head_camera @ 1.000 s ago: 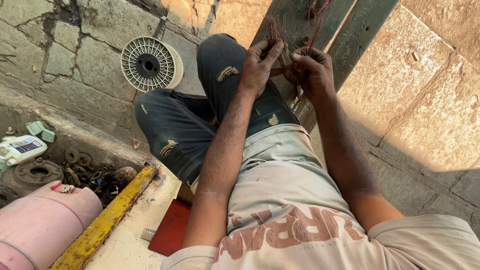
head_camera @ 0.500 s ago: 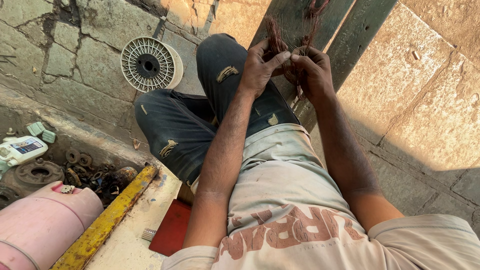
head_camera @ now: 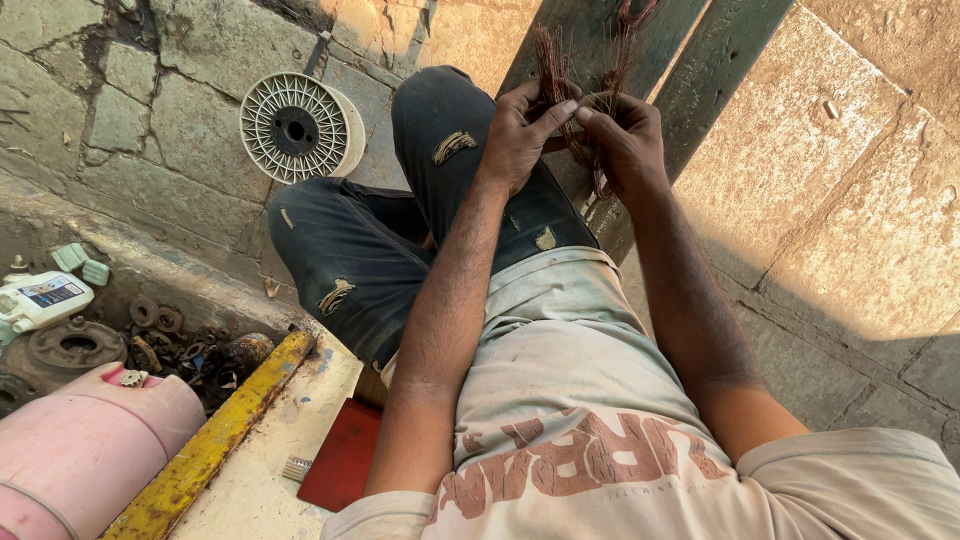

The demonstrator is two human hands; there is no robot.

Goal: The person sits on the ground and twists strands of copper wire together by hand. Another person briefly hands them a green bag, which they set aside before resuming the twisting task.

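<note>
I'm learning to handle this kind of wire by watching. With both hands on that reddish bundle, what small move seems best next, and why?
Probably draw the hands slightly apart to tease the strands loose. The left hand and right hand meet fingertip to fingertip around the thin reddish wire bundle, whose strands fan out above and hang tangled below the right hand. A hard pull could knot them tighter.

Outdoor ground of large, worn grey stone slabs (head_camera: 150, 120) with dark cracked joints, warm low sunlight across the right side (head_camera: 860, 200), shade on the left. White ribbed plastic spool (head_camera: 297, 128) lying flat on the slabs. Dark green metal beam (head_camera: 690, 90) slanting across the top. Lower left: pink cylindrical tank (head_camera: 80, 450), chipped yellow metal bar (head_camera: 215, 440), rusty metal rings and gears (head_camera: 170, 340), white plastic bottle (head_camera: 40, 300), flat red block (head_camera: 345, 455).
</note>
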